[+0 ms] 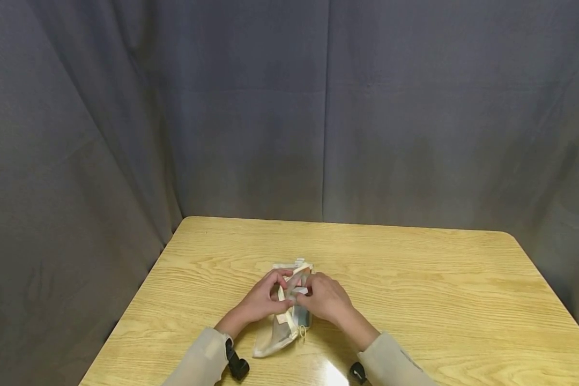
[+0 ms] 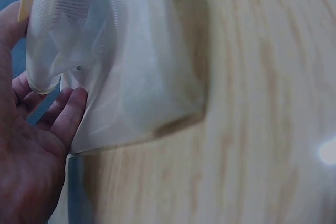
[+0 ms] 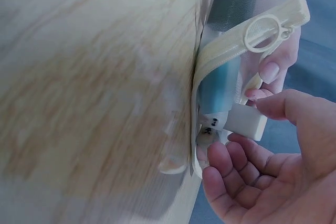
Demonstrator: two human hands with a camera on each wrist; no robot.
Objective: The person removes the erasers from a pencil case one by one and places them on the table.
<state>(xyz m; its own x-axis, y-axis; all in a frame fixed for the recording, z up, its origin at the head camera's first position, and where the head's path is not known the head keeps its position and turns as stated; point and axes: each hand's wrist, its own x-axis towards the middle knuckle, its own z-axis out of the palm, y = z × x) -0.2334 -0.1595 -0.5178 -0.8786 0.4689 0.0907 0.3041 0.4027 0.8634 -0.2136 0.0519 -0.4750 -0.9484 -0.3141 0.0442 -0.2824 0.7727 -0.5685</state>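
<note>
A cream mesh zipper pouch (image 1: 269,342) lies on the table with its mouth spread apart. My left hand (image 1: 265,299) grips the left edge of its opening, thumb and fingers on the rim; in the left wrist view the sheer mesh (image 2: 142,66) drapes past the fingers. My right hand (image 1: 329,300) is at the opening from the other side, pinching a small white block (image 3: 245,121) between thumb and fingers. Inside the pouch show a light-blue item (image 3: 218,85) and a small white piece with black marks (image 3: 212,121). A ring pull (image 3: 245,36) hangs at the zipper's end.
The wooden table (image 1: 439,300) extends around the pouch, with a bright glare spot near its front edge. Dark grey curtains (image 1: 251,107) stand behind it and at the sides. Black straps (image 1: 236,364) circle the wrists.
</note>
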